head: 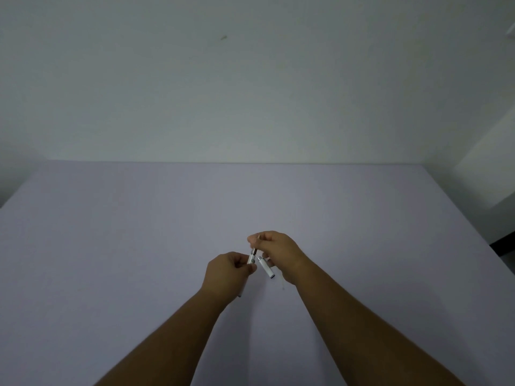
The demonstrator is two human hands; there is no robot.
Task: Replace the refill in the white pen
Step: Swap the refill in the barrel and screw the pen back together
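White plastic shows between two bare hands held close together above a pale lilac table (pixel 111 246), roughly at the middle of its width and nearer the person than the far edge. The left hand (pixel 227 275) is curled shut, its thumb and fingertips pinching the lower end of a short white pen barrel (pixel 251 259) that stands nearly upright, tilted slightly to the right. From the top of that barrel a thin dark refill (pixel 255 246) rises, and the right hand (pixel 276 250) closes its thumb and forefinger on the refill's upper end, where a small tan tip peeks out above the fingers. The right hand's lower fingers also clasp a second white pen piece (pixel 266 267), which slants down and to the right, its dark-rimmed end pointing toward the table; it lies just beside the barrel in the left hand, and whether the two touch cannot be told. Under the left hand a sliver of something pale shows at the heel of the palm, too small to identify. Both forearms reach in from the lower edge of the view, bare, and cast soft shadows on the tabletop. Behind the table stands a plain off-white wall (pixel 250 79) bearing one small dark mark (pixel 223 37) high up.
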